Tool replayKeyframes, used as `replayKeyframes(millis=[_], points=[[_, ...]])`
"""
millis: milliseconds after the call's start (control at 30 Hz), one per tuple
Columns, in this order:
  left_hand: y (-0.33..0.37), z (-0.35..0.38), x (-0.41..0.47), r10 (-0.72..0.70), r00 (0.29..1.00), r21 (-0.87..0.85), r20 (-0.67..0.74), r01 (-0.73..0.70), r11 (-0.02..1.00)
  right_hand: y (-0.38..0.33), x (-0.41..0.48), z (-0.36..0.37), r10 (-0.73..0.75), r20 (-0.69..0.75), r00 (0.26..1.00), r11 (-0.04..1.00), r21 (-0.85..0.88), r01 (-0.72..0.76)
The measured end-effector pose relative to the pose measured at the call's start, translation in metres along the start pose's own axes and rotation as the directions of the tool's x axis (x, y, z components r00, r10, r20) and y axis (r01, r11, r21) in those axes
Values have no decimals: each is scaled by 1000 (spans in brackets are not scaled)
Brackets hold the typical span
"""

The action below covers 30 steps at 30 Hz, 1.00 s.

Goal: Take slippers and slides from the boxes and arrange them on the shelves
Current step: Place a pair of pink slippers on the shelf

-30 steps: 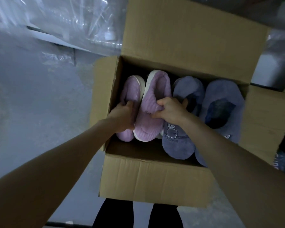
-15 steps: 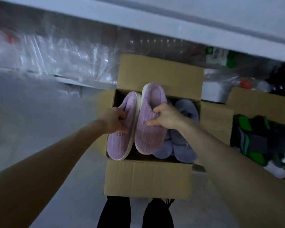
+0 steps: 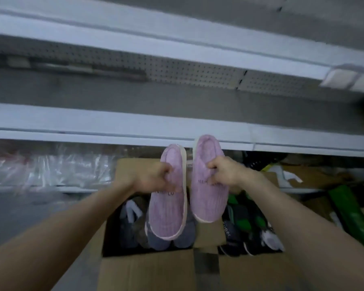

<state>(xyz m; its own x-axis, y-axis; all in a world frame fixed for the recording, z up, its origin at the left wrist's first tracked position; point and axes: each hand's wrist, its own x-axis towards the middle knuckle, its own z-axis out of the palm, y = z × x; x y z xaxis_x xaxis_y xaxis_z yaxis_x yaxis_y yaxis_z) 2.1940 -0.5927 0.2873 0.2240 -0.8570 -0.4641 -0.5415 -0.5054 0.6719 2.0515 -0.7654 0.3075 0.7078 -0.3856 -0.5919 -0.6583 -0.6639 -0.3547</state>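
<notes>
Two lilac ribbed plush slippers, one pinched by its collar in my left hand (image 3: 156, 180) and one in my right hand (image 3: 225, 173), hang toes-down above the open cardboard box (image 3: 156, 271), heels raised toward the grey metal shelf (image 3: 93, 120) where they belong.

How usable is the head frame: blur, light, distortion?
Head view: dim, bluish light; motion blur smears the shelves and plastic wrap; wide-angle lens slightly bows the shelf edges. Sharpest: left pink slipper and right pink slipper, gripped by left hand and right hand; lettering barely legible.
</notes>
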Motion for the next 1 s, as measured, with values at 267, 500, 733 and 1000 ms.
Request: replayKeyframes(millis=[267, 500, 733, 1000], points=[[268, -5, -85, 324, 937, 233, -128, -289, 929, 78, -261, -168, 9, -331, 944, 994, -98, -44], [484, -29, -139, 560, 766, 462, -315, -392, 796, 134, -448, -289, -1, -603, 798, 988, -126, -93], [624, -52, -133, 706, 626, 592, -331, -445, 672, 184, -534, -379, -25, -780, 626, 992, -95, -79], [724, -72, -45, 780, 530, 646, -332, -475, 597, 247, -527, -471, -13, -835, 549, 965, -155, -213]])
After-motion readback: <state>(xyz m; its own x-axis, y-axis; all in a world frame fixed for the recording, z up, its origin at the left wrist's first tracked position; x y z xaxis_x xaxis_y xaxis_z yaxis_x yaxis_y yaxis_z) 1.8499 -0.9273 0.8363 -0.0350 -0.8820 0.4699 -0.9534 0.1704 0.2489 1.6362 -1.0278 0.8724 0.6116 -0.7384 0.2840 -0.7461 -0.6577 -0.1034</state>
